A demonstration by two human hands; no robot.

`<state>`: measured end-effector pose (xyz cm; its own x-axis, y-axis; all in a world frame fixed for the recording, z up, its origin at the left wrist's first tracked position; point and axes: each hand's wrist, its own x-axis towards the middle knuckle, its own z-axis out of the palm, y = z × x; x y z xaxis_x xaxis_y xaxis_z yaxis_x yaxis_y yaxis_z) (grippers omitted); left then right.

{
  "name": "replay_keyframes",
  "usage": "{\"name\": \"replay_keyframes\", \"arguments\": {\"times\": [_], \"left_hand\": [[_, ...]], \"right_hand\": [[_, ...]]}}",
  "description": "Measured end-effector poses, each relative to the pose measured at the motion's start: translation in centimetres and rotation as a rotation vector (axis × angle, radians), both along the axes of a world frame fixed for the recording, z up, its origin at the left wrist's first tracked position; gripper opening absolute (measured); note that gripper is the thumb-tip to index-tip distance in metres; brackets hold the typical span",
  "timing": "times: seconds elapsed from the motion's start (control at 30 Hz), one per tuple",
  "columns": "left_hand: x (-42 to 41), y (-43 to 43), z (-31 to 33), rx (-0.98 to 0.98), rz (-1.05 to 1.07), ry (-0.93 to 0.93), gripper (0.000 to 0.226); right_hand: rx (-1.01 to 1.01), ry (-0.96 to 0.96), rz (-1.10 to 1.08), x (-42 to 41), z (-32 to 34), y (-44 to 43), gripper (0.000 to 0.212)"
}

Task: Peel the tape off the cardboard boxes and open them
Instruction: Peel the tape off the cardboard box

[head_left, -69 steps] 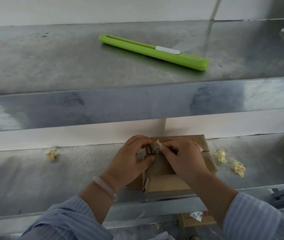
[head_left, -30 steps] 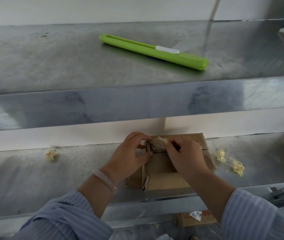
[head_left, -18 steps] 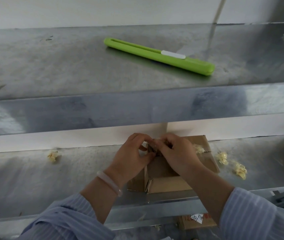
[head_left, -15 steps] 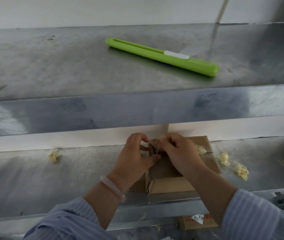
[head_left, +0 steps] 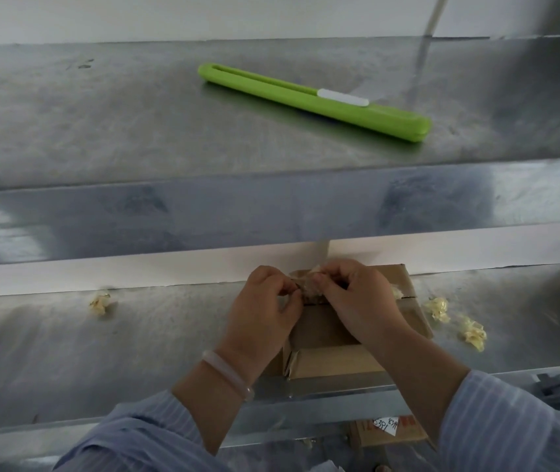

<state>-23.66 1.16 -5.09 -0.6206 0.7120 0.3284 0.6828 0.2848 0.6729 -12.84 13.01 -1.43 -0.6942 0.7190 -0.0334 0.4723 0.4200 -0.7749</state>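
The small brown cardboard box (head_left: 336,364) sits at the front edge of the lower shiny metal shelf (head_left: 135,352). The left hand (head_left: 261,311) and the right hand (head_left: 360,301) both curl their fingers and pinch a crumpled yellowish lump of tape (head_left: 309,287) at the far side of the box top.

If they pull too fast, the tape may snap and leave a bit stuck. It may also rip the box's paper skin. A hard tug toward the body may slide the box off the edge.

I count 2 hands and 1 box on this shelf. There is 1 more brown box with a white label (head_left: 391,429) lower down. There is 1 long green plastic cutter (head_left: 312,100) on the upper metal shelf (head_left: 101,131), and 3 yellowish tape balls (head_left: 437,308) lie loose.
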Motion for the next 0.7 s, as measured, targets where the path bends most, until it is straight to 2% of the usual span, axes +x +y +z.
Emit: {"name": "replay_keyframes", "arguments": {"times": [0.07, 0.13, 0.3, 0.43, 0.53, 0.6, 0.7], "left_hand": [[0.1, 0.0, 0.2, -0.025, -0.003, 0.044, 0.013], [0.1, 0.0, 0.1, -0.016, 0.023, -0.001, 0.014], [0.4, -0.3, -0.4, -0.035, 0.144, -0.302, 0.012], [0.0, 0.0, 0.0, -0.027, 0.140, -0.385, 0.019], [-1.4, 0.2, 0.7, 0.058, 0.105, -0.531, 0.017], [-2.7, 0.4, 0.8, 0.053, 0.022, -0.448, 0.013], [-4.2, 1.0, 1.1, -0.063, -0.097, -0.126, 0.018]], "right_hand": [[0.006, 0.003, -0.007, -0.1, -0.1, 0.0, 0.010], [0.010, 0.001, -0.028, -0.4, -0.1, 0.0, 0.009], [0.043, 0.013, -0.067, -1.1, -0.2, 0.2, 0.009], [0.059, 0.067, -0.083, -0.8, -0.3, -0.1, 0.008], [0.058, 0.098, -0.068, -0.8, -0.2, -0.1, 0.011], [0.041, 0.106, -0.056, -0.8, -0.2, -0.2, 0.013], [0.025, 0.133, -0.052, -0.7, -0.2, -0.2, 0.021]]}}
